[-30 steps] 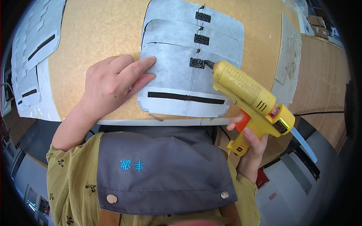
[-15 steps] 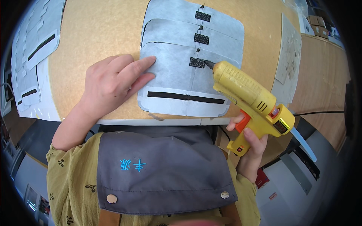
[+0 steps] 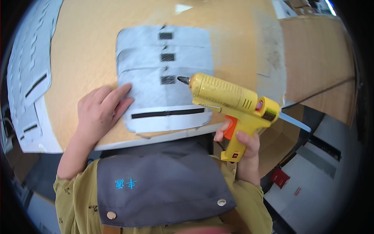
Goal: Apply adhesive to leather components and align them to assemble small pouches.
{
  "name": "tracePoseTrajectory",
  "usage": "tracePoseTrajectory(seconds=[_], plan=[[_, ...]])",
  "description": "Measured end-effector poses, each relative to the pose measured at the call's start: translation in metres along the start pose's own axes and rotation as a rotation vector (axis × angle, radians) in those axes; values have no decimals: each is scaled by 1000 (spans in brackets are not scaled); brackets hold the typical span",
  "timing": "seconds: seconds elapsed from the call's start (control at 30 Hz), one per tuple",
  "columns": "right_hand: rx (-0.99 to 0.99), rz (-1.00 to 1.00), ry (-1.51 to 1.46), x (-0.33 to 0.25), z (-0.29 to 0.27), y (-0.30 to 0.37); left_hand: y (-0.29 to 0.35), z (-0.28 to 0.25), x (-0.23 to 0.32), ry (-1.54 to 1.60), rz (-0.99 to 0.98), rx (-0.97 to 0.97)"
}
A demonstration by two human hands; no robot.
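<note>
Pale grey-blue fabric panels (image 3: 150,93) lie overlapped on the table, with black patches (image 3: 168,80) down the middle and a black strip (image 3: 167,113) along the near side. My left hand (image 3: 99,111) rests at their left edge; index finger and thumb are apart on the fabric, the other fingers bent. My right hand (image 3: 249,150) grips a yellow hot glue gun (image 3: 230,93), one finger at its orange trigger. The dark nozzle points left, just right of the nearest patch. Out of its back sticks a translucent glue stick (image 3: 296,123).
More panels (image 3: 33,70) with black strips lie at the far left. The tan tabletop (image 3: 85,43) ends in a pale front edge near my apron (image 3: 163,183). A stained grey sheet (image 3: 270,58) covers its right side. The gun's black cord (image 3: 319,93) runs right.
The whole view has shifted, so the panels appear farther left and lower. The gun's nozzle has pulled slightly right, off the end of the nearest black patch. My left hand keeps its place on the edge.
</note>
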State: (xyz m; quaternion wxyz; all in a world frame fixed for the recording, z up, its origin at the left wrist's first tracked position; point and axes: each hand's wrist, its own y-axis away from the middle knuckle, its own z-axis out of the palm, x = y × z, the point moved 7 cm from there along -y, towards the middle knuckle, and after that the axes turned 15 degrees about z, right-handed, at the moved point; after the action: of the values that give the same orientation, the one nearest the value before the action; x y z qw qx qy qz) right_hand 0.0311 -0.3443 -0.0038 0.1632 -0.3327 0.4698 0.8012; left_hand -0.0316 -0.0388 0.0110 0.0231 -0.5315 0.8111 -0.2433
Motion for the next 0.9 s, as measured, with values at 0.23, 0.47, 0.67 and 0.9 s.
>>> tracePoseTrajectory(seconds=[0.23,0.47,0.67,0.9], plan=[[-37,-362,-709,-33,-90,-2,17,-2,-7,132,-130,29],[-79,-367,-546,-68,-177,-21,29,-1,-7,1419,-991,361],[-177,-337,-465,-100,-212,-51,9,18,40,2095,-949,326],[207,-249,-363,-77,-204,-31,13,21,48,1926,-941,228]])
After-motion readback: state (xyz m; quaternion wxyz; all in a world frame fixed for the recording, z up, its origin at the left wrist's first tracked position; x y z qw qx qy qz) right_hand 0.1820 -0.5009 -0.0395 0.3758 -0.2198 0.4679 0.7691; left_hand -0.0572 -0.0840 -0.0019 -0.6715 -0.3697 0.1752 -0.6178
